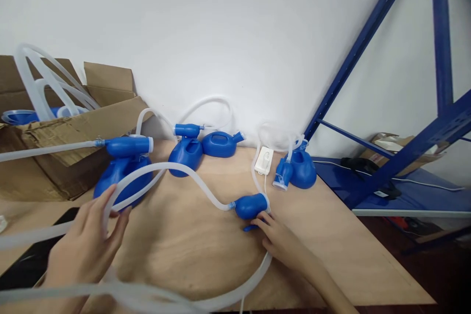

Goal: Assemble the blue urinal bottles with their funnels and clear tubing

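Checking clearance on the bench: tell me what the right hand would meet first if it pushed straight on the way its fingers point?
Probably the small blue bulb: the right hand points up-left, fingertips already at its lower edge, touching or nearly so.

Tubing (191, 176) in your left hand (86, 245): translucent white plastic, ribbed.
Funnel end (250, 205) at your right hand (281, 238): glossy blue plastic.
Tabletop (331, 245): matt bare plywood.
Box (55, 157): rough brown cardboard.
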`<state>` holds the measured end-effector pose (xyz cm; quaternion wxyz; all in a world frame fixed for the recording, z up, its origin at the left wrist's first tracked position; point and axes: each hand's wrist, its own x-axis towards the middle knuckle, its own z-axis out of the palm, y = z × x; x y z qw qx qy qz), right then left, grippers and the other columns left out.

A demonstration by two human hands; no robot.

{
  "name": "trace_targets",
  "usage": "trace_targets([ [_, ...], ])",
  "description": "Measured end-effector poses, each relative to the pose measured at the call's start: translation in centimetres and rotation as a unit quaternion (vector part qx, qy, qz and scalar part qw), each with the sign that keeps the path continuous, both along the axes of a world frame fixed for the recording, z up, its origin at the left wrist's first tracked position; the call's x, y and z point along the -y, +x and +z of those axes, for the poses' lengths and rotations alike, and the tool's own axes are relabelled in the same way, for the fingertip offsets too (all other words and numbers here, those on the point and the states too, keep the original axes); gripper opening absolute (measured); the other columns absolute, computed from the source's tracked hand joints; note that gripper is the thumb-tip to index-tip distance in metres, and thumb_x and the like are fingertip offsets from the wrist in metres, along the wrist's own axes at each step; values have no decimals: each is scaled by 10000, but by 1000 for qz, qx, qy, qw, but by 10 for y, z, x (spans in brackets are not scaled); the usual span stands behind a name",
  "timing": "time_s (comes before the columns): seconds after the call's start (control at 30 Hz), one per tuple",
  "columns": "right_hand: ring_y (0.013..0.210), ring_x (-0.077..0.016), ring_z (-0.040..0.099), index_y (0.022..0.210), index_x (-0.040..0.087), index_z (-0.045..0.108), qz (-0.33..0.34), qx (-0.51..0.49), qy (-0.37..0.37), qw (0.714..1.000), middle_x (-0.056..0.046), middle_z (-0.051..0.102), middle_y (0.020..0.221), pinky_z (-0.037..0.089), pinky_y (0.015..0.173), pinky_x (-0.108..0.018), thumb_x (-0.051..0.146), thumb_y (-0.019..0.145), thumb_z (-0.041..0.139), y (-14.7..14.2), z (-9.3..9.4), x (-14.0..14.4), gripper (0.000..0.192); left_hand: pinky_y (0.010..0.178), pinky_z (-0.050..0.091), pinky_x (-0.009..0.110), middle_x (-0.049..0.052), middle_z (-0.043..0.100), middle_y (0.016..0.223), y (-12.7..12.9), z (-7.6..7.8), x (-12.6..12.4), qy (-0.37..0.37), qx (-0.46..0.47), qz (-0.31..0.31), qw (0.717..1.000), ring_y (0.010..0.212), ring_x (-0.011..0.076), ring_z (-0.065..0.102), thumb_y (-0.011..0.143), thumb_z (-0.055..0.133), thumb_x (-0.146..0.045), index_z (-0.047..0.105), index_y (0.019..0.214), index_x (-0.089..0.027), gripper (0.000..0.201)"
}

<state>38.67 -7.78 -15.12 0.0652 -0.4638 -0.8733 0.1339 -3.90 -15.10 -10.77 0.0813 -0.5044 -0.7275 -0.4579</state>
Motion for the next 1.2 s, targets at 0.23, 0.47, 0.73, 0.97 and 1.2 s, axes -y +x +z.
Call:
trace_targets([
  [0.23,1287,-261,556,1479,268,517,3,-61,-75,995,-94,525,1434,516,1037,-398,3,766,476,-5,15,-19,761,1071,451,623,302,382,1585,25,-37,-74,-45,-333,-87,938,1430,517,420,989,518,-278,557,1476,-127,512],
  [0.47,1238,-294,600,1503,246,501,-30,-47,-129,990,-115,524,1397,498,1049,-431,354,951,602,-7,39,-42,572,1109,325,757,259,423,1592,47,-69,-84,-101,-367,-149,913,1504,551,270,851,653,-197,688,1316,-174,467],
  [0.73,1009,-233,666,1193,254,610,-56,-52,-35,996,-65,603,1212,531,849,-347,375,972,630,-29,13,-65,253,1198,317,576,193,505,1559,111,-36,-122,-56,-391,-312,864,1464,355,437,979,447,-152,550,1449,-164,482],
  [0.97,1018,-257,613,988,247,619,-45,-155,176,971,-58,630,1053,513,888,-383,466,968,662,-71,15,-92,225,1093,432,504,142,759,1132,129,-56,-173,-106,-275,-377,878,1107,311,686,1003,579,-458,677,1199,-166,365],
  [1.2,1054,-273,584,1062,231,588,-92,-291,232,924,-93,588,1099,499,932,-429,495,1031,539,-86,-18,-99,271,910,516,402,126,737,1104,120,-69,-173,-101,-248,-369,890,1026,286,686,1013,569,-323,641,1240,-178,278],
])
